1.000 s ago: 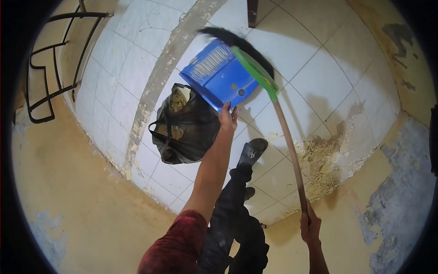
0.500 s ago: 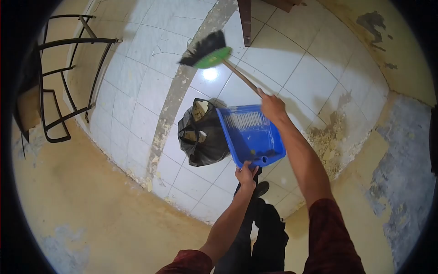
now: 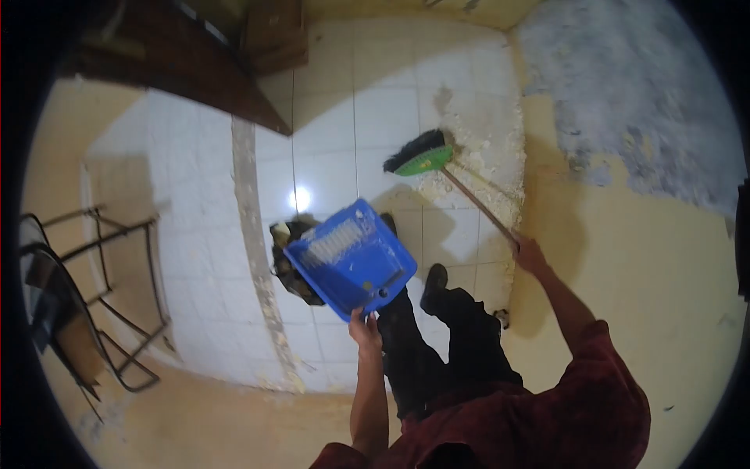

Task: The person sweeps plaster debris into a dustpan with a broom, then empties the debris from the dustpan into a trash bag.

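My left hand (image 3: 365, 328) grips the near edge of a blue dustpan (image 3: 371, 270), its ridged lip facing away from me and a few bits lying inside. Behind the pan, partly hidden by it, sits a black plastic bag (image 3: 293, 273) with pale debris showing in it. Out to the right, my right hand (image 3: 529, 254) is closed around the wooden handle of a broom (image 3: 426, 156). The green head with black bristles is over the tiles, at the left edge of a patch of crumbled plaster (image 3: 480, 172).
A dark metal frame (image 3: 129, 301) stands at the left. At the upper left are a brown wooden door (image 3: 195, 74) and a brown box (image 3: 275, 35). Peeling walls (image 3: 625, 117) bound the floor on the right. My shoe (image 3: 434, 288) is right of the dustpan.
My view has turned to the right. The broom has swung from beyond the bag to the plaster patch. The dustpan now overlaps the bag more and is tilted differently.
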Tool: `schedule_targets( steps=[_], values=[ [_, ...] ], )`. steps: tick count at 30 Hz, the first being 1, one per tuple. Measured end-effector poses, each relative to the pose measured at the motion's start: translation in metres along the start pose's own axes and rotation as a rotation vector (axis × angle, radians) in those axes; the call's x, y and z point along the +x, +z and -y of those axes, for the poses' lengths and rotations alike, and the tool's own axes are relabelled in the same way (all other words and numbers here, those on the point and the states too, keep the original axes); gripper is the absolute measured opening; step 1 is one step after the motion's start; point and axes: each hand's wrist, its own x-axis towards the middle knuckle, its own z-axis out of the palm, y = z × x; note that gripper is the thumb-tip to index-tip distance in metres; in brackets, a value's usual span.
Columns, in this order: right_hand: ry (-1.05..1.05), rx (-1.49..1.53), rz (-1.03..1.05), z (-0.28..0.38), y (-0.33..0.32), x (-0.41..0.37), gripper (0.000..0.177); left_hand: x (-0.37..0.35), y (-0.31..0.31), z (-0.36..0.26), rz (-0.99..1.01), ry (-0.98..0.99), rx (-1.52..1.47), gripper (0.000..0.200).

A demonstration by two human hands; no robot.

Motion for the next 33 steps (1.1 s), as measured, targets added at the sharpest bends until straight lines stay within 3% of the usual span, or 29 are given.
schedule_targets(
  steps=[1,2,4,6,8,9,10,14,16,18,20,22,25,26,28,30,32,33],
  values=[
    [0.199,0.158,0.065,0.017,-0.015,-0.031,0.041,-0.019,0.000,-0.010,0.067,0.009,-0.005,0.029],
    [0.216,0.195,0.050,0.023,-0.016,-0.066,0.041,-0.029,-0.016,-0.014,0.082,0.025,0.032,0.029],
    [0.277,0.351,-0.046,0.007,-0.003,-0.109,0.043,-0.020,-0.042,-0.005,0.137,0.292,0.105,0.024],
    [0.245,0.428,-0.115,-0.021,0.025,-0.144,0.043,-0.067,-0.008,-0.026,-0.017,0.124,-0.046,0.017],
    [0.304,0.509,-0.024,-0.038,0.019,-0.145,0.044,-0.071,0.015,-0.012,-0.035,0.241,-0.050,0.017],
    [0.366,0.476,0.037,-0.051,0.019,-0.153,0.044,-0.082,0.020,-0.013,-0.040,0.161,-0.112,0.017],
    [0.433,0.447,0.093,-0.064,0.021,-0.161,0.044,-0.087,0.027,-0.012,-0.039,0.078,-0.165,0.017],
    [0.474,0.376,-0.054,-0.123,0.034,-0.222,0.034,-0.103,0.020,0.001,0.072,0.125,-0.146,0.017],
    [0.599,0.546,0.013,-0.158,0.065,-0.237,0.033,-0.073,0.010,-0.006,0.088,0.059,-0.141,0.018],
    [0.746,0.512,0.077,-0.137,0.028,-0.255,0.035,-0.068,0.017,-0.028,0.063,-0.053,-0.121,0.020],
    [0.857,0.477,0.032,-0.123,0.054,-0.296,0.035,-0.097,0.016,-0.053,0.049,-0.155,-0.093,0.024],
    [1.015,0.499,0.084,-0.118,0.065,-0.327,0.032,-0.104,0.007,-0.057,0.063,-0.102,0.153,0.025],
    [1.127,0.572,0.081,-0.127,0.115,-0.376,0.030,-0.160,-0.007,-0.043,0.328,1.241,1.701,0.019],
    [1.144,0.591,0.095,-0.134,0.138,-0.397,0.029,-0.172,-0.004,-0.049,0.358,1.213,1.848,0.016],
    [1.379,0.742,0.199,-0.136,0.158,-0.424,0.030,-0.110,-0.009,-0.098,0.177,0.350,0.846,0.016],
    [1.384,0.663,0.212,-0.139,0.186,-0.456,0.026,-0.156,0.025,-0.084,0.046,0.016,0.406,0.020],
    [1.442,0.692,0.256,-0.144,0.217,-0.482,0.028,-0.083,-0.022,-0.126,0.183,0.575,0.949,0.024],
    [1.514,0.715,0.259,-0.143,0.224,-0.488,0.030,-0.091,-0.016,-0.133,0.331,0.221,0.732,0.035]
  ],
)
